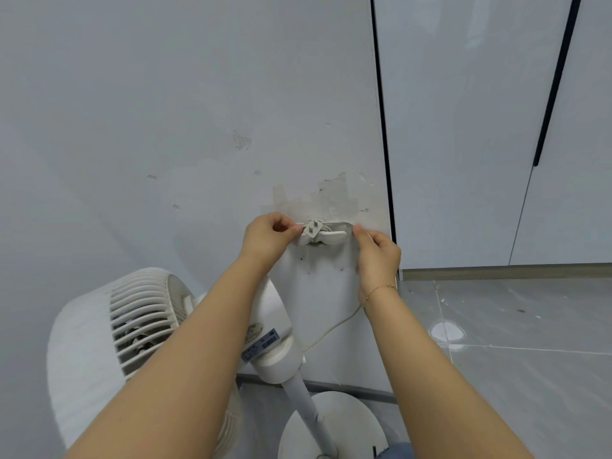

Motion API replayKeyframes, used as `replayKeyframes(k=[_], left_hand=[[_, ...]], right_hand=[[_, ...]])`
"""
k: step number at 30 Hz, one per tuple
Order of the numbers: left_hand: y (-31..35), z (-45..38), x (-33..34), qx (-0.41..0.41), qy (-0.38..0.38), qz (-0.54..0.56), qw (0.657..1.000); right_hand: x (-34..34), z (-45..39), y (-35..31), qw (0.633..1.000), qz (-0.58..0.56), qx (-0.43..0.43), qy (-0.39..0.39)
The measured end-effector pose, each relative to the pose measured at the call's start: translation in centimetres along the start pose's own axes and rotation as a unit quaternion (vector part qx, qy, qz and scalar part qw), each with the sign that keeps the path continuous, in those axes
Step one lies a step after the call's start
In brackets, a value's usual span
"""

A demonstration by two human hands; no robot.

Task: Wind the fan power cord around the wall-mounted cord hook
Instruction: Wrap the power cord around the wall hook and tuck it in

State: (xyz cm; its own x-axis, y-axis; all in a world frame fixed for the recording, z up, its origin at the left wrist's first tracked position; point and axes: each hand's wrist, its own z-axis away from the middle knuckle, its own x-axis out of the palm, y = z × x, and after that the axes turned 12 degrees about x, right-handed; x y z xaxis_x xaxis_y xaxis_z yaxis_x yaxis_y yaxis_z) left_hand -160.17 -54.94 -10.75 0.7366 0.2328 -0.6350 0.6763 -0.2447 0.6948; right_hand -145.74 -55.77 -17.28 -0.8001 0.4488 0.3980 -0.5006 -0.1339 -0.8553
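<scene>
Fan point(109, 342) below; scuffed wall point(165, 111), grey tiled floor point(530, 326).

Scuffed grey wall point(165, 111); white cabinet doors point(463, 127); grey tiled floor point(530, 376).

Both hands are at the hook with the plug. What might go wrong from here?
1. The plug sits loose on the cord hook; if the left hand lets go, the wraps may unwind.
2. The hook hangs on patchy, peeled wall; a tug by the right hand might detach it.
</scene>
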Motion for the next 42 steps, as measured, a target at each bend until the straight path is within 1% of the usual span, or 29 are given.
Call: replayKeyframes(k=[6,11,13,15,19,21,23,24,25,27,28,30,31,32,35,38,40,42], left_hand=[[-0.1,-0.2,0.2,-0.012,-0.006,0.003,1.000],[-0.3,-0.3,0.3,-0.035,-0.011,0.036,0.999],[-0.4,-0.3,0.3,-0.042,-0.009,0.045,0.998],[-0.4,-0.4,0.3,-0.045,-0.006,0.050,0.998],[-0.3,-0.3,0.2,-0.055,-0.012,0.057,0.997],[-0.2,-0.2,0.1,-0.063,-0.014,0.060,0.996],[0.2,-0.1,0.0,-0.076,-0.002,0.082,0.994],[0.4,-0.1,0.0,-0.085,0.009,0.098,0.992],[0.6,0.0,-0.1,-0.092,0.020,0.114,0.989],[0.7,0.1,-0.2,-0.101,0.047,0.134,0.985],[0.6,0.1,-0.3,-0.103,0.063,0.140,0.983],[0.3,0.2,-0.4,-0.111,0.104,0.144,0.978],[0.2,0.3,-0.4,-0.119,0.124,0.143,0.975],[0.0,0.3,-0.3,-0.128,0.140,0.143,0.971],[-0.6,0.4,-0.1,-0.141,0.152,0.135,0.969],[-0.9,0.4,-0.1,-0.155,0.114,0.099,0.976],[-0.8,0.3,-0.2,-0.162,0.099,0.086,0.978],[0.2,0.9,-0.7,-0.156,0.094,0.086,0.980]], right_hand=[[0.2,0.5,1.9,0.998,-0.034,0.051,-0.015],[0.2,1.2,3.4,0.981,-0.046,0.184,-0.029],[0.3,1.4,4.1,0.974,-0.059,0.217,-0.033],[0.5,1.6,4.7,0.972,-0.054,0.226,-0.019],[0.6,2.0,6.0,0.974,-0.034,0.222,0.037],[0.6,2.2,6.7,0.977,-0.046,0.204,0.044],[0.8,2.4,7.4,0.984,-0.051,0.166,0.035],[0.9,2.4,7.9,0.989,-0.023,0.144,0.026],[0.9,2.5,8.3,0.992,0.027,0.120,0.011],[1.0,2.6,8.6,0.984,0.167,0.046,-0.033],[1.1,2.5,8.5,0.963,0.261,-0.005,-0.060],[1.5,2.2,7.5,0.885,0.444,-0.107,-0.092],[1.8,2.2,6.7,0.854,0.491,-0.139,-0.105],[2.0,2.1,5.9,0.831,0.521,-0.153,-0.120],[1.9,2.1,4.9,0.793,0.564,-0.152,-0.173],[1.4,2.5,4.7,0.772,0.568,-0.112,-0.262],[1.5,2.4,5.0,0.774,0.550,-0.133,-0.284],[0.9,3.0,4.2,0.798,0.526,-0.152,-0.252]])
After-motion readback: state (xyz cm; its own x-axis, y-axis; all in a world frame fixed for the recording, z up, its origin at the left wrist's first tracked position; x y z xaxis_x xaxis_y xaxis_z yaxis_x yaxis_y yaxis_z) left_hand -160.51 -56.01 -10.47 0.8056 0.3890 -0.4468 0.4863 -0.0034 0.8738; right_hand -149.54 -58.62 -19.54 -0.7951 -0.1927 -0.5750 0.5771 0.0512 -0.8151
